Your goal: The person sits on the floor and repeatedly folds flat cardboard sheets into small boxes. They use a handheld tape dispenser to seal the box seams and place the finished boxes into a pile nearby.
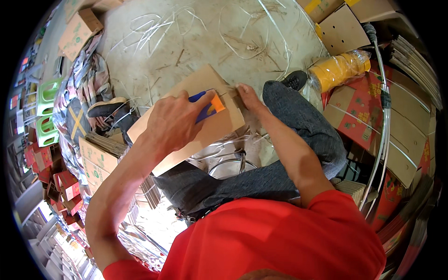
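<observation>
Head view: your left hand (176, 119) grips a blue-and-orange tool (216, 103) on the cardboard box (207, 132) beneath it; your right hand (250, 97) meets the box's edge, its grip unclear. Weak support there could let the box slip.

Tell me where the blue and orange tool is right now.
In the head view, above and slightly left of centre, the blue and orange tool is in the left hand, over the cardboard box, with the right hand to its right.
</observation>
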Demonstrator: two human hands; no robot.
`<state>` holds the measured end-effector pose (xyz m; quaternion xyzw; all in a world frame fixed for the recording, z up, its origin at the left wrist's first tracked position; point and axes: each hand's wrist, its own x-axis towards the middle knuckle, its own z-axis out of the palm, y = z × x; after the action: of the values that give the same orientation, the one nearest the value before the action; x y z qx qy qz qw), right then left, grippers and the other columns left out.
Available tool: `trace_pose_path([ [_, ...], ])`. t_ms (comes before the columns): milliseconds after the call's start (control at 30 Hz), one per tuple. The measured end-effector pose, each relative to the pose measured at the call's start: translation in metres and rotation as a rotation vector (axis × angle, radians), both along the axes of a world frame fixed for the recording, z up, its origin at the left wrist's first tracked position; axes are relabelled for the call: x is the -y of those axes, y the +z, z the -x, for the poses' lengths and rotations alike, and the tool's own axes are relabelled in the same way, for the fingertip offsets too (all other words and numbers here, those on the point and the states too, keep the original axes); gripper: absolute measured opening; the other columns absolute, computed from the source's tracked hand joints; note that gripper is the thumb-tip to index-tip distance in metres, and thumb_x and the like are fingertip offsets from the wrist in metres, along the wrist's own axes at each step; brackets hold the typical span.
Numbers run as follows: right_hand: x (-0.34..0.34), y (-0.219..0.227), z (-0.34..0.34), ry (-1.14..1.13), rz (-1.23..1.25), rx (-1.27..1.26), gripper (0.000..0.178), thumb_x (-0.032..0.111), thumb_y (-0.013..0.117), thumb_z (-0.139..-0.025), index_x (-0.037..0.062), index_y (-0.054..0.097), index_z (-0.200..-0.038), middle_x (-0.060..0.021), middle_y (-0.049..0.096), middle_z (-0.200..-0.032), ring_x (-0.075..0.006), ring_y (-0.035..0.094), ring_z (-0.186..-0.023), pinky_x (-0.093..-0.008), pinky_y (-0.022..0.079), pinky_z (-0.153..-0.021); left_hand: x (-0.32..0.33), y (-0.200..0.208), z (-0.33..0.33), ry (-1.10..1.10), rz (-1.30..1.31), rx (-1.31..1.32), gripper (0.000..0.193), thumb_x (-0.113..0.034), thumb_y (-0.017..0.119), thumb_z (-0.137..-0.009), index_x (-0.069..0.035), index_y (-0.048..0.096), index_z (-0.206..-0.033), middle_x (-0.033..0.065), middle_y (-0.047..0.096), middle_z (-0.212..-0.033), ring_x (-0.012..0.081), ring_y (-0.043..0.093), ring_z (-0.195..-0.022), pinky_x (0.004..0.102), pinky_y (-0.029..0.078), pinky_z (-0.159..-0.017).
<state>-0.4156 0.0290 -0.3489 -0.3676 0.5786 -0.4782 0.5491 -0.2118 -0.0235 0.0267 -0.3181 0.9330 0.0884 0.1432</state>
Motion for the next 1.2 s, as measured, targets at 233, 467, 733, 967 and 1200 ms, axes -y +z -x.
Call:
trace_pose_path([
  [233, -0.003, -0.025, -0.016, -0.035, -0.256, 0.067, 0.045, 0.041, 0.053, -0.109, -0.0010, 0.069, -0.107, -0.0054, 0.068, -0.093, -0.0182, 0.058, -0.088, -0.0377, 0.050, -0.086, -0.001, -0.001, 0.001, -0.020, -0.008, 0.003, 0.063, -0.029, 0.077, -0.088, -0.023, 0.054, -0.146, 0.0189, 0.067, -0.089, 0.0374, 0.070, -0.071, 0.0452, 0.056, -0.063],
  [467, 0.068, 0.071, 0.020, -0.212, 0.198, 0.126, 0.048, 0.037, 0.050, -0.109, 0.0003, 0.060, -0.137, -0.0163, 0.056, -0.148, -0.0255, 0.051, -0.137, -0.0386, 0.037, -0.116, -0.001, -0.004, 0.002, -0.005, 0.000, -0.001, 0.065, -0.028, 0.078, -0.086, -0.023, 0.054, -0.146, 0.0190, 0.066, -0.088, 0.0369, 0.070, -0.069, 0.0453, 0.057, -0.063],
  [733, 0.057, 0.048, -0.046, 0.141, 0.092, -0.145, 0.072, 0.051, 0.040, -0.107, 0.0017, 0.035, -0.160, -0.0222, 0.036, -0.165, -0.0309, 0.031, -0.155, -0.0422, 0.024, -0.126, 0.002, -0.007, -0.004, 0.030, -0.037, -0.054, 0.059, -0.024, 0.077, -0.086, -0.020, 0.056, -0.142, 0.0178, 0.065, -0.085, 0.0357, 0.070, -0.069, 0.0445, 0.055, -0.061],
  [967, 0.052, -0.016, -0.023, 0.206, -0.320, -0.701, 0.072, 0.049, 0.058, -0.100, 0.0078, 0.042, -0.156, -0.0153, 0.031, -0.168, -0.0399, 0.029, -0.153, -0.0504, 0.029, -0.121, -0.001, -0.013, -0.015, 0.045, 0.010, -0.213, 0.039, -0.018, 0.071, -0.086, -0.014, 0.065, -0.124, 0.0147, 0.068, -0.076, 0.0344, 0.070, -0.071, 0.0450, 0.051, -0.059],
  [1200, 0.071, 0.103, -0.003, 0.076, -0.337, -0.058, 0.052, 0.049, 0.058, -0.102, 0.0017, 0.068, -0.122, -0.0173, 0.075, -0.113, -0.0316, 0.070, -0.108, -0.0430, 0.053, -0.094, 0.001, -0.017, -0.012, 0.006, 0.017, -0.152, 0.025, -0.018, 0.067, -0.087, -0.013, 0.070, -0.111, 0.0117, 0.072, -0.078, 0.0319, 0.073, -0.078, 0.0438, 0.055, -0.064],
])
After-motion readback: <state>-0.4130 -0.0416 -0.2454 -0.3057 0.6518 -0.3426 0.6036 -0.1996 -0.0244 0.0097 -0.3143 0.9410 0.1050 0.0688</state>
